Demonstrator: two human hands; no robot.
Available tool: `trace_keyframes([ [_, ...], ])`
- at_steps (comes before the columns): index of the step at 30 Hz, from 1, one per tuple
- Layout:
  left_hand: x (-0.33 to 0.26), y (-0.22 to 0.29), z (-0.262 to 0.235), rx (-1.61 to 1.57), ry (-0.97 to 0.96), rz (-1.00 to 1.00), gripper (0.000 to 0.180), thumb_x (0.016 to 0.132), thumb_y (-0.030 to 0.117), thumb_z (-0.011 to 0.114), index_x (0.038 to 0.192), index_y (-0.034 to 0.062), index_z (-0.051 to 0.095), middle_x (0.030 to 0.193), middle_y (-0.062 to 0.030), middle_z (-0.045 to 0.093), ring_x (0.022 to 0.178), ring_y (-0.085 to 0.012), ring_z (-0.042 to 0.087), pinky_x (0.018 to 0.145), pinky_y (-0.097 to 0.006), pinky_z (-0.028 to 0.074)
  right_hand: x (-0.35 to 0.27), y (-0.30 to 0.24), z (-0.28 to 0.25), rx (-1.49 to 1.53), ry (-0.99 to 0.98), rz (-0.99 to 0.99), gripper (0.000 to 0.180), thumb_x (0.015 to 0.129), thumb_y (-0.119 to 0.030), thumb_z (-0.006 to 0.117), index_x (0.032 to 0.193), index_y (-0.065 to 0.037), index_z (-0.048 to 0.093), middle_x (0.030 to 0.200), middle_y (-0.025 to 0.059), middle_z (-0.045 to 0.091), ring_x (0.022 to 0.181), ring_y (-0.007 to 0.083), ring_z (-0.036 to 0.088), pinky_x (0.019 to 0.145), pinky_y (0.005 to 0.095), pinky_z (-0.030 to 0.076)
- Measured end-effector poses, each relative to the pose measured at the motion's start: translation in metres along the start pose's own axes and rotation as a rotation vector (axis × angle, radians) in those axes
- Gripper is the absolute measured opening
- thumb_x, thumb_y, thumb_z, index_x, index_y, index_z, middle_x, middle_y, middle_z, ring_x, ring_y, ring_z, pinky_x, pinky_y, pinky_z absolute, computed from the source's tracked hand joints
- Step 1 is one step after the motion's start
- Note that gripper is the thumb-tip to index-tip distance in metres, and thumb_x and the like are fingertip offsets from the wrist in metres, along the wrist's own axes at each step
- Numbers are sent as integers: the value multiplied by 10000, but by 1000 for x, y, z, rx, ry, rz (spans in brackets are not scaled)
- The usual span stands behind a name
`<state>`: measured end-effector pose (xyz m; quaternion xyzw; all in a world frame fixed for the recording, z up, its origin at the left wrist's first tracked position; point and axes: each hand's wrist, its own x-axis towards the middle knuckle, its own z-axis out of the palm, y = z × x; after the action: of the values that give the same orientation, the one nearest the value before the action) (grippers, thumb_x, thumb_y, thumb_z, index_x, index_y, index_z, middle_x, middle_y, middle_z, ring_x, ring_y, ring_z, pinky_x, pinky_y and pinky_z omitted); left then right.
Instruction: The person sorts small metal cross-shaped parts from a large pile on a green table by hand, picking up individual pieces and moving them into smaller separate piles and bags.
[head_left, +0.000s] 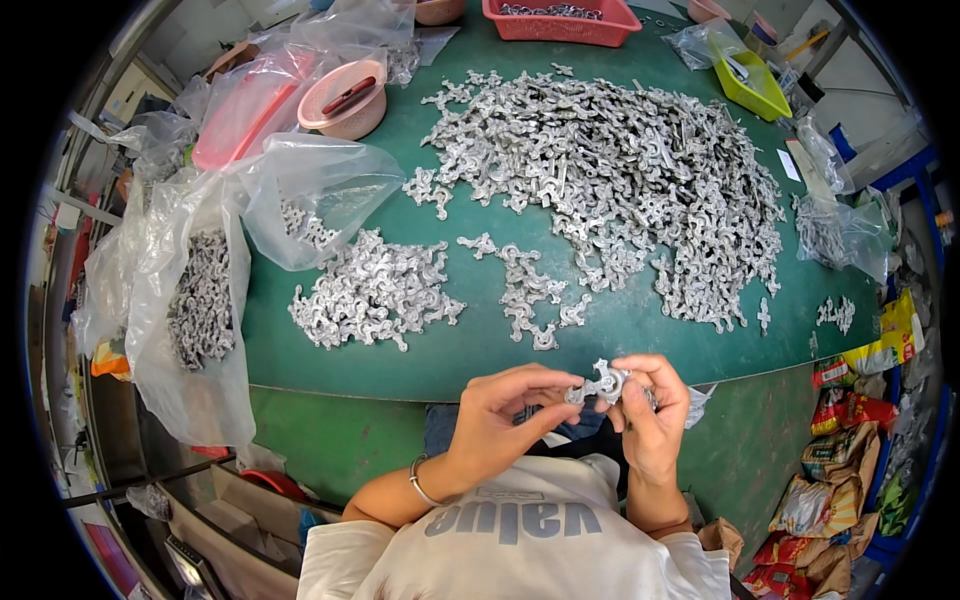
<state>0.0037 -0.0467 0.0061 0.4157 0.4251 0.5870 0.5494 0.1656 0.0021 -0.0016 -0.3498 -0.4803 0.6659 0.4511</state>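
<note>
I see the left hand [497, 418] and right hand [650, 410] closed together on one small silver cast-metal bracket [603, 384], pinched at both ends just off the near edge of the green round table [620, 330]. I judge it rigid, light, rough-edged; grip the lugs. Beyond lie a small sorted cluster [372, 292], then the large heap of brackets [620, 185].

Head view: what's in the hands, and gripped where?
Both hands hold one small silver metal casting above the table's near edge. The left hand pinches its left end, and the right hand grips its right end. Exact finger contact is too small to tell.
</note>
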Motion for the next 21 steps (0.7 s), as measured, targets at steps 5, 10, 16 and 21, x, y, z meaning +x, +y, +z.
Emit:
trace_keyframes([
  [5,5,-8,-16,134,241,121,226,739,-98,598,963,-68,580,880,-108,588,751,-143,610,664,-228,496,17,4,-4,-187,-33,71,156,857,-72,512,946,23,596,645,28,569,519,38,426,485,164,326],
  [10,16,-16,-70,874,700,396,228,697,-95,620,908,-13,597,820,-99,594,680,-152,570,622,-245,464,44,30,-15,-875,122,-262,250,741,-54,629,991,-64,612,663,72,493,547,176,516,527,280,401],
  [16,9,-27,-90,1173,740,297,268,653,-45,661,899,7,570,832,-112,532,779,-247,502,701,-331,414,55,47,-4,-1262,82,-286,192,706,-135,674,885,-80,631,758,83,547,587,300,550,509,363,412],
  [21,7,-22,-83,1178,725,259,359,632,-41,677,964,17,552,940,-125,483,888,-282,464,782,-354,382,56,48,-17,-790,183,-371,125,767,-101,637,849,-11,612,715,69,598,540,191,541,470,306,395],
])
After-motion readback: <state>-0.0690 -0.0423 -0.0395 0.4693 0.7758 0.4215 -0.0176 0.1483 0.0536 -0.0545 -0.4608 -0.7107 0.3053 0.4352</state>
